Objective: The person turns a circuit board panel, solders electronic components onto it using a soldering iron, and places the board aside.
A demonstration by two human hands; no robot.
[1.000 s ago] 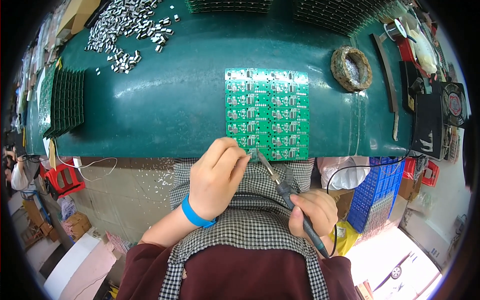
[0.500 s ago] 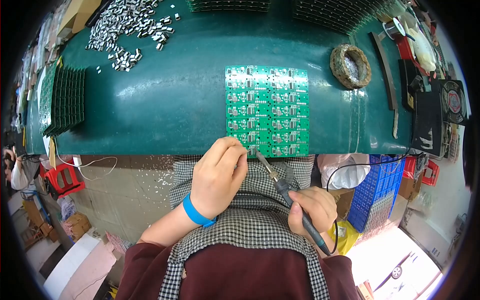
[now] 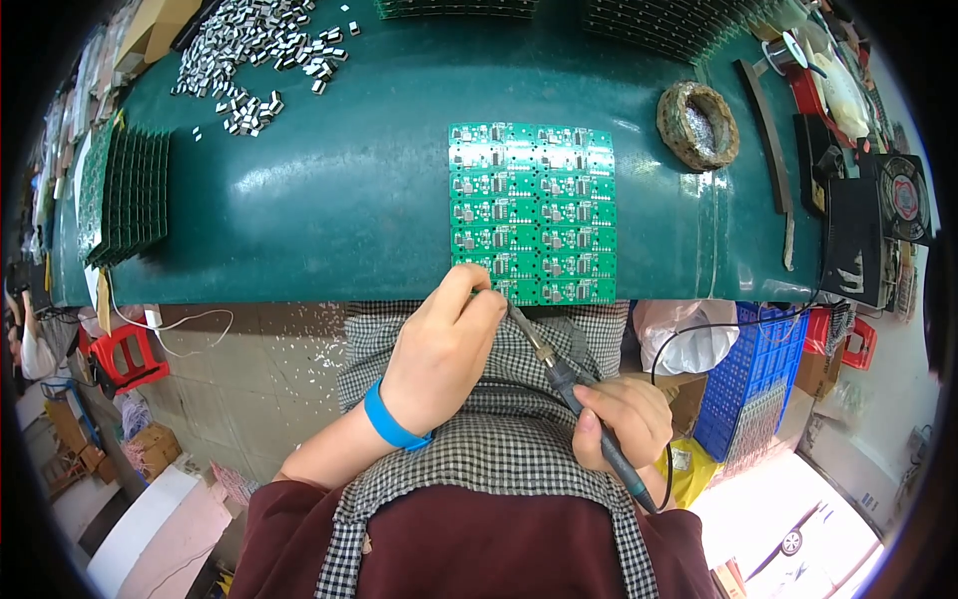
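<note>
A green panel of circuit boards (image 3: 534,215), joined in two columns, lies flat at the bench's near edge. At its lower left corner is my left hand (image 3: 439,334), with a blue band at the wrist. Its thumb and fingers are pinched together over the nearest boards; whatever they hold is hidden. My right hand (image 3: 631,424) grips the dark handle of a soldering iron (image 3: 561,374) from the right. The iron slants up and left, its tip at the panel's near edge beside my left fingertips. I cannot tell whether the tip touches a board.
Small silver metal parts (image 3: 244,60) lie heaped at the far left. A stack of green boards (image 3: 135,195) stands at left, more boards (image 3: 659,25) at the back. To the right sit a crusted round bowl (image 3: 697,127), a solder spool (image 3: 785,55), a dark bar (image 3: 763,135) and a fan (image 3: 903,195).
My left hand's fingers have shifted slightly right, covering more of the panel's near edge. The bench and panel appear a little higher in view. The soldering iron remains in my right hand.
</note>
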